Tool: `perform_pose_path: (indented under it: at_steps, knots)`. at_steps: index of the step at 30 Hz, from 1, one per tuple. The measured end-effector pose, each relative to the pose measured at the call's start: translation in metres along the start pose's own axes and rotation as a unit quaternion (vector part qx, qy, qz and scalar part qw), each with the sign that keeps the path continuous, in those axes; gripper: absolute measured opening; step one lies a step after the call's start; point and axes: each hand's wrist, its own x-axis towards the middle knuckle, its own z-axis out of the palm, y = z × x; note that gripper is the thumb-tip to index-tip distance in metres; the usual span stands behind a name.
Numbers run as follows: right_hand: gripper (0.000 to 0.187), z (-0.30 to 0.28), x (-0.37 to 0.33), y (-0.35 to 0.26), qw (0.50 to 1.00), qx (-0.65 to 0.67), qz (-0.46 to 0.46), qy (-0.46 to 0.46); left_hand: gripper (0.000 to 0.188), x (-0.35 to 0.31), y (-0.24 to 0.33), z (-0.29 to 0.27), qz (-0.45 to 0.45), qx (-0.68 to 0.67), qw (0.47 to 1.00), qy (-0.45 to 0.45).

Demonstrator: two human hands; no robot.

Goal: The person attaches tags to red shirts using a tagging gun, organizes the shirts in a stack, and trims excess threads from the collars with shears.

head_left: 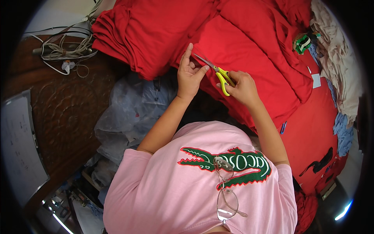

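My right hand (243, 89) grips a pair of scissors (223, 80) by its yellow-green handles. The metal blades point up and left toward my left hand (188, 76), and they look nearly together. My left hand is raised with its palm in sight, the index finger stretched up and the thumb out toward the blades. I see nothing held in it. Behind both hands spreads a large heap of red fabric (249, 50), folded and layered. The blade tips lie in front of this cloth; whether they touch it, I cannot tell.
Clear plastic bags (130, 105) sit left of my arms. A coiled cable (64, 50) lies on carved dark wood (70, 93), near a whiteboard (25, 144). Beige cloth (335, 50), blue cloth (343, 134) and a green roll (302, 43) are at the right. Eyeglasses (227, 202) hang on my pink shirt.
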Motion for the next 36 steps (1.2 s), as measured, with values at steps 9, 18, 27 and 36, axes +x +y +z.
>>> perform_pose_path:
  at_steps: [9,18,27,36]
  knots:
    - [0.039,0.008,-0.002,0.009,0.998,0.044,0.038,-0.019,0.084,0.006,0.0,-0.004,0.016,0.063,0.998,0.014]
    - [0.048,0.002,0.011,-0.003,1.0,-0.013,-0.022,0.011,0.086,0.011,0.002,-0.003,0.008,0.004,1.0,0.017]
    - [0.048,0.005,0.012,-0.003,0.999,-0.012,-0.026,0.021,0.101,0.012,0.008,-0.004,0.005,0.01,1.0,-0.013]
    - [0.046,0.007,0.001,0.005,1.0,-0.016,-0.01,0.017,0.111,0.011,0.005,-0.003,-0.007,0.062,0.997,-0.041]
